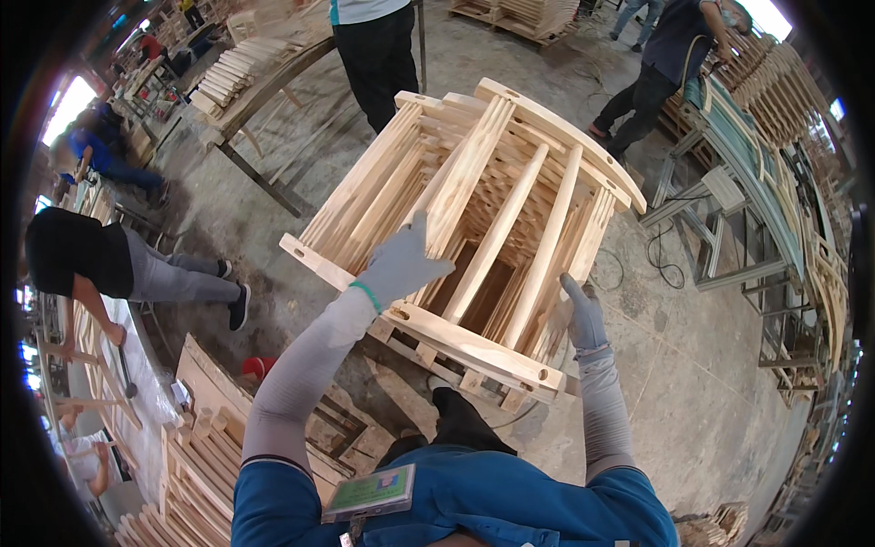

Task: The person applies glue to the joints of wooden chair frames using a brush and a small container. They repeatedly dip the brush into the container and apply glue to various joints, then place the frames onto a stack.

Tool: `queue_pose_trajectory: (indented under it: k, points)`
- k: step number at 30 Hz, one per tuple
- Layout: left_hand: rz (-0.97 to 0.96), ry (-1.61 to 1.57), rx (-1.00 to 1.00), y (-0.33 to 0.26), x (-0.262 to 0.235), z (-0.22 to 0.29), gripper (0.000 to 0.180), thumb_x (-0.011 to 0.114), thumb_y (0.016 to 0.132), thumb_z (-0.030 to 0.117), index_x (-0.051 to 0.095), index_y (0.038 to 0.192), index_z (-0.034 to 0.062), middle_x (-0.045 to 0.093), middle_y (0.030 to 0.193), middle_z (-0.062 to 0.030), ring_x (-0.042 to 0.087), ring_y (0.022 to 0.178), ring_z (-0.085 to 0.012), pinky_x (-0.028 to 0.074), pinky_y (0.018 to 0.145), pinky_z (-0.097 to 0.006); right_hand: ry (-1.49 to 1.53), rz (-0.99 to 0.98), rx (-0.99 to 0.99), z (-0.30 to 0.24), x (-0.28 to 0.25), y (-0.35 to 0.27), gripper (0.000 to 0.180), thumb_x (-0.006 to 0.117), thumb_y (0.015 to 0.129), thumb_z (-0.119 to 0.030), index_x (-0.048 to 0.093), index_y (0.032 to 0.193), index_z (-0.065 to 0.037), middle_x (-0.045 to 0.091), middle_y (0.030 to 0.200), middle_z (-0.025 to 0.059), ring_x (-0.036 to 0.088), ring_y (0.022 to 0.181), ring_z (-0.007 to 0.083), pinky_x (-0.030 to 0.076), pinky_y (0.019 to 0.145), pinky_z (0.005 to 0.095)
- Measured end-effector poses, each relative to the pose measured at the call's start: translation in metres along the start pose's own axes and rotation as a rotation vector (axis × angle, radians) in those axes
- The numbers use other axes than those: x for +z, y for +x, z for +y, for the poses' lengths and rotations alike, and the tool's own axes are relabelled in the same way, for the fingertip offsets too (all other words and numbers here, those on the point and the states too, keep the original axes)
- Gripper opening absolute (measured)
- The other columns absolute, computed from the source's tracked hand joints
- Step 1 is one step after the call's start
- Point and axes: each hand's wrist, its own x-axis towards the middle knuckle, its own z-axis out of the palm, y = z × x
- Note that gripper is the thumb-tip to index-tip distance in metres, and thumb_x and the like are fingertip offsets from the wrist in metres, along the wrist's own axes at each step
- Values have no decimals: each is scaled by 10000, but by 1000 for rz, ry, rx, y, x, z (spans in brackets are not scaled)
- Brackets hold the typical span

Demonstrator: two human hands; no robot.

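A stack of pale slatted wooden frames [518, 239], which look like chair backs, stands in front of me, with curved rails at its far and near ends. My left hand [401, 264], in a grey glove, is at the near end of the top frame, with a wide middle slat [472, 173] between its thumb and fingers. On the stack's right side, my gloved right hand [586, 317] is closed against the outer slats near the close rail [469, 345]. Its fingertips are partly hidden by the wood.
A wooden pallet [424, 354] shows under the stack. Behind it stands a person in dark trousers [372, 64]. At left is a workbench with wood strips [232, 77]; at right, a metal-framed bench [743, 182]. More wooden parts [196, 465] lie at lower left, near a red object [258, 366].
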Motion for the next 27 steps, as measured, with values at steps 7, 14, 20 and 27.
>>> queue_pose_trajectory:
  k: [7,14,20,27]
  points:
    - [409,315,376,0,39,43,750,627,754,443,386,1288,-26,529,1123,-191,480,1050,-302,386,892,-419,173,-53,-4,8,-12,8,798,690,795,-246,236,1342,117,417,1269,201,480,1124,242,446,863,301]
    - [-188,-208,168,7,94,98,550,581,811,410,487,1094,-52,604,924,-174,609,815,-286,459,758,-441,101,-124,97,-13,-14,-5,436,580,848,-150,412,1215,14,543,1064,108,588,872,202,526,652,318]
    - [-199,-756,-71,23,128,113,422,573,817,336,484,950,-55,586,690,-143,602,526,-228,484,483,-361,-86,-196,211,-23,-26,-2,445,563,852,-152,396,1231,12,554,1051,116,607,816,228,550,634,353]
    - [-205,-853,-62,-4,73,122,396,546,857,278,457,965,-93,547,631,-128,556,425,-177,453,362,-306,-355,-244,258,-35,-27,18,614,717,761,-277,395,1161,60,559,949,160,627,719,229,560,529,360]
